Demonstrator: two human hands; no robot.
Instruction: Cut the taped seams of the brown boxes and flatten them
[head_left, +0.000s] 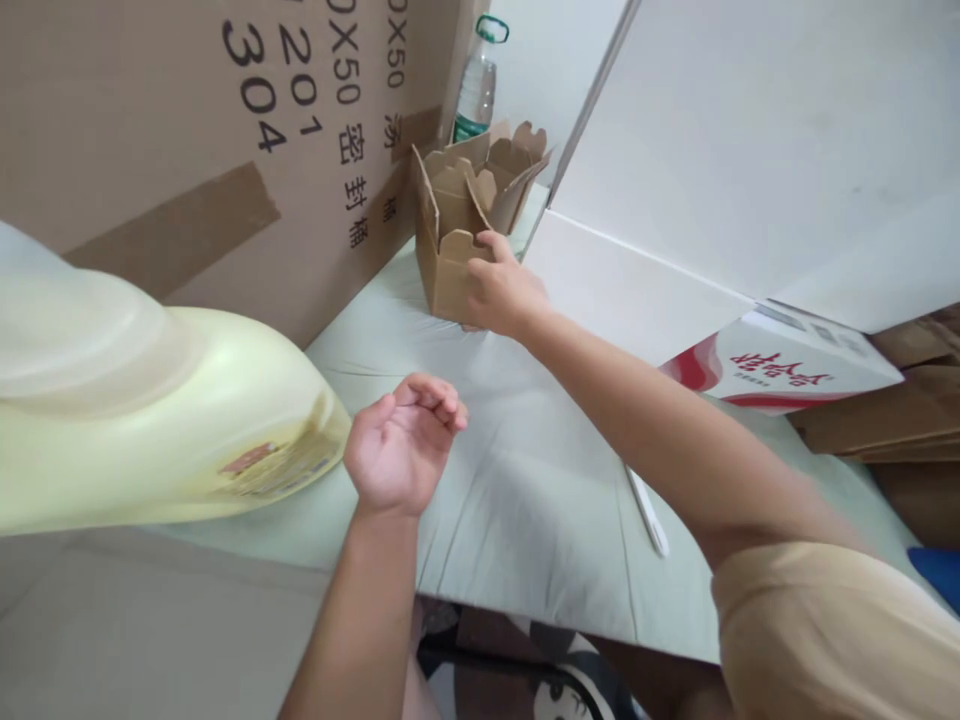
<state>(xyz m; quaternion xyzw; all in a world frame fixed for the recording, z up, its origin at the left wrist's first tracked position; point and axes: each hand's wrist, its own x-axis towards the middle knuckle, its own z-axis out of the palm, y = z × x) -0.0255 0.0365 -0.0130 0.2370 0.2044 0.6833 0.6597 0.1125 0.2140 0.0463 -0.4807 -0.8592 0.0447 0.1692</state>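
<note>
Head view: your right hand (501, 292) was stretched out to the far end of the pale green cloth (525, 500), fingers closed on the near wall of the front kraft paper box (448, 262). Thumb on top edge, rest of the fingers hidden behind the hand, so I couldn't tell how firm the pinch was. The box stood upright with its flaps open, touching the cloth, tucked in the corner where the big cardboard carton (225, 130) meets the white board (750, 140). A second open kraft box (514, 175) stood just behind it, probably parked there to keep the middle free.

Your left hand (401, 450) hovered palm-up over the cloth, fingers loosely curled, holding nothing. It sat just beside the large pale yellow jug (150, 420) lying on its side at the left; jug label too blurred to read.

Readable print: carton showed "304", "201", "X50" and Chinese characters "密封桶". The white box (780, 365) on the right carried red Chinese script I couldn't resolve. A clear water bottle (478, 85) with green cap ring stood behind the boxes. A white strip (649, 515) lay on the cloth under your right forearm.
</note>
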